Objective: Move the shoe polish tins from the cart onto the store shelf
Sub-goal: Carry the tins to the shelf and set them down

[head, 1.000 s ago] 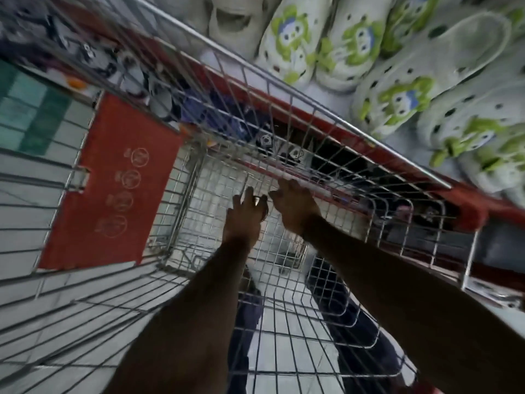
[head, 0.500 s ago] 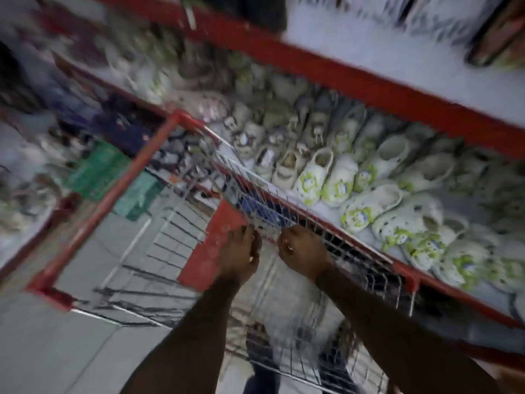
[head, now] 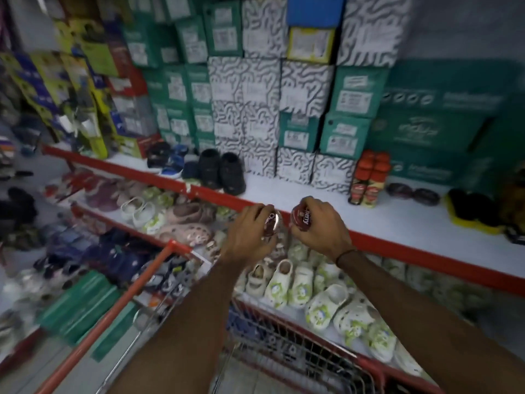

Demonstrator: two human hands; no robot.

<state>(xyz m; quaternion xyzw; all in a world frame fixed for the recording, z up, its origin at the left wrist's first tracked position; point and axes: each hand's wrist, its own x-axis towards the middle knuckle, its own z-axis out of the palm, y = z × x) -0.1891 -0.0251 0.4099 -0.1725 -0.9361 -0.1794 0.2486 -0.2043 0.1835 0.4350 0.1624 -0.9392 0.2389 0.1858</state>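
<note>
My left hand (head: 250, 233) grips a round dark red shoe polish tin (head: 271, 225), held on edge. My right hand (head: 318, 227) holds a second dark red tin (head: 301, 219) with white lettering, also tilted. Both hands hover side by side just in front of the red front edge of the white store shelf (head: 403, 220), slightly below its surface. Two dark tins (head: 413, 193) lie on the shelf to the right. The wire cart (head: 284, 356) with its red rim is below my forearms; its inside is mostly hidden.
Two red-capped polish bottles (head: 368, 180) stand on the shelf right of the hands. Black shoes (head: 221, 170) sit to the left, stacked shoe boxes (head: 295, 109) behind. White and green clogs (head: 318, 291) fill the lower shelf. A black and yellow item (head: 471, 209) lies far right.
Both hands rose out of the cart, each holding a tin, and now sit up at the shelf edge. The view tilted up from the cart floor to the shelves.
</note>
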